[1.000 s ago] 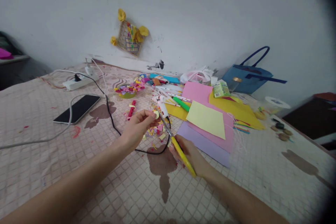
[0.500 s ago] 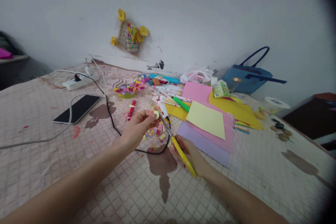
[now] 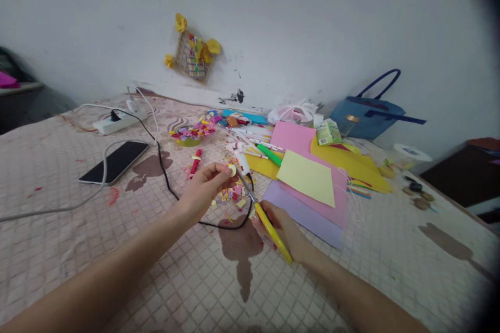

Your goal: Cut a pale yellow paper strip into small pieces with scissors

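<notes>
Between the fingertips of my left hand (image 3: 209,184) is pinched a small pale yellow paper piece (image 3: 233,170). My right hand (image 3: 283,226) is closed on yellow-handled scissors (image 3: 272,231), whose blades point up and left and reach the edge of that paper. Just behind the blades a white glue gun (image 3: 242,160) lies on the cloth. Colourful paper scraps (image 3: 234,195) are scattered beneath my hands. To the right of the scissors, a pale yellow sheet (image 3: 307,177) rests over pink and purple sheets (image 3: 302,213).
A black cord (image 3: 166,177) curves around the scraps. Left of it lie a phone (image 3: 115,162) and a power strip (image 3: 119,122). Farther back are a bowl of paper bits (image 3: 189,140), a green marker (image 3: 269,154) and a blue bag (image 3: 371,114).
Both hands stay almost where they were, with the scissor blades still at the small yellow paper. Only a very slight shift of the paper shows.
</notes>
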Tool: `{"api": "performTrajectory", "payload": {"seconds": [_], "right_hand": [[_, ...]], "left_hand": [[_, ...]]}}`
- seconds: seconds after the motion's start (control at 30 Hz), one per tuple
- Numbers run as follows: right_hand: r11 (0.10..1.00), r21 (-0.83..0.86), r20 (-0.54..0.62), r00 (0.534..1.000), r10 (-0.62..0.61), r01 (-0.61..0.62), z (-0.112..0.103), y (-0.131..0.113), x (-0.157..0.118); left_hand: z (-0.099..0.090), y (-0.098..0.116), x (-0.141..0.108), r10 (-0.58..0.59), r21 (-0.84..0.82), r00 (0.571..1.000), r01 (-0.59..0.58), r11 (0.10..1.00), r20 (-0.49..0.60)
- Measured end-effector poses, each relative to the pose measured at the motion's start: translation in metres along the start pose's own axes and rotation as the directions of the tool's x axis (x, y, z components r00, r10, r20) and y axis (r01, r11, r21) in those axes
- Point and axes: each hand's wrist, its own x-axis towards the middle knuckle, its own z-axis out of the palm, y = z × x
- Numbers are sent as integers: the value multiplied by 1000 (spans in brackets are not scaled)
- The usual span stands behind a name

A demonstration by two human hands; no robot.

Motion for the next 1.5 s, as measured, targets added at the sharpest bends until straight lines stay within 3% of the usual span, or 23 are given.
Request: {"api": "performTrajectory", "payload": {"seconds": [0.9, 1.17, 1.5], "right_hand": [[999, -49, -1, 1000, -22, 22, -3, 5, -1], [993, -109, -14, 999, -43, 41, -4, 6, 2], [993, -112, -22, 999, -30, 28, -3, 6, 1]], "left_hand": [[-5, 8, 4, -21, 55, 1000, 22, 998, -15], [-8, 11, 5, -86, 171, 996, 79, 982, 31], [-10, 11, 6, -103, 90, 994, 100, 991, 27]]}}
